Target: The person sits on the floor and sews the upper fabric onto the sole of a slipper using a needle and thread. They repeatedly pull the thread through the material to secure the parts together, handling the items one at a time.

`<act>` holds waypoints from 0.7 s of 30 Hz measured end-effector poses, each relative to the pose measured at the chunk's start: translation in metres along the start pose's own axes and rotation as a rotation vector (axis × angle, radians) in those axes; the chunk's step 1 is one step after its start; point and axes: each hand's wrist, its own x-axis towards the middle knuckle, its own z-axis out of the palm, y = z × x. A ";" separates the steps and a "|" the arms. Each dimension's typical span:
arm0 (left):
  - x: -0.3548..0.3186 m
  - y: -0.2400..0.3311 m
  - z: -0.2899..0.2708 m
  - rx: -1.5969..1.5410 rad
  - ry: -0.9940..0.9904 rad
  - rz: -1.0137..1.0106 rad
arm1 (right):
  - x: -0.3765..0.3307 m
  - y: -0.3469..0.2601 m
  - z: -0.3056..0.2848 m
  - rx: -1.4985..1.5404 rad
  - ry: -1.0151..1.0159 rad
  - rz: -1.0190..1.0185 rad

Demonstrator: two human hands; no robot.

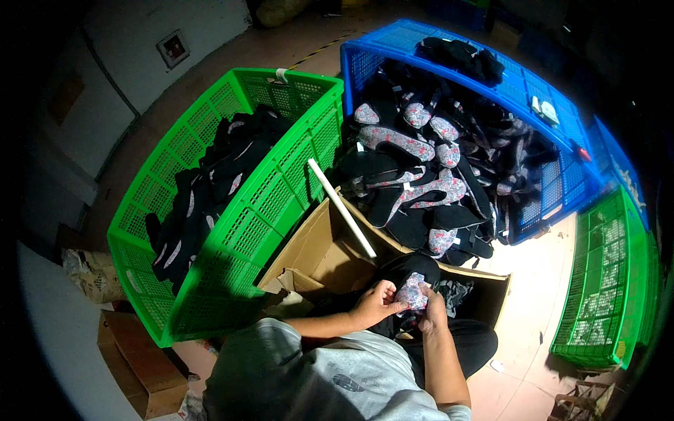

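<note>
Over my lap I hold a small floral-patterned cloth slipper (413, 292), pale with pink and red flecks. My left hand (379, 304) grips its left side with thumb and fingers. My right hand (433, 310) is closed on its right edge. Just ahead, an open cardboard box (337, 254) stands by my knees, with dark cloth pieces (458, 295) at its right end. Beyond it, black slippers with floral linings (397, 143) spill in a heap from a blue crate (562, 156) tipped on its side.
On the left, a tall green basket (246, 231) holds black slippers (210, 186). A white tube (342, 208) leans across the cardboard box. Green crates (593, 295) stand at the right. At lower left lies a brown carton (144, 358) beside the white wall (53, 309).
</note>
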 end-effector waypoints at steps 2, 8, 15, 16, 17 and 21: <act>0.003 0.001 -0.001 0.012 -0.019 0.007 | 0.000 -0.002 0.000 -0.027 0.050 0.065; 0.008 -0.003 -0.001 -0.035 -0.064 0.008 | -0.014 -0.017 0.008 0.034 -0.002 0.129; 0.016 0.005 0.007 -0.309 -0.052 -0.070 | -0.011 -0.009 0.012 -0.037 0.167 -0.161; 0.016 0.005 0.008 -0.341 -0.046 -0.091 | -0.013 -0.009 0.012 -0.045 0.159 -0.176; 0.016 0.005 0.008 -0.374 -0.039 -0.111 | -0.014 -0.009 0.013 -0.053 0.150 -0.192; 0.015 0.023 0.005 -0.501 -0.029 -0.265 | -0.011 -0.001 0.014 0.012 0.186 -0.281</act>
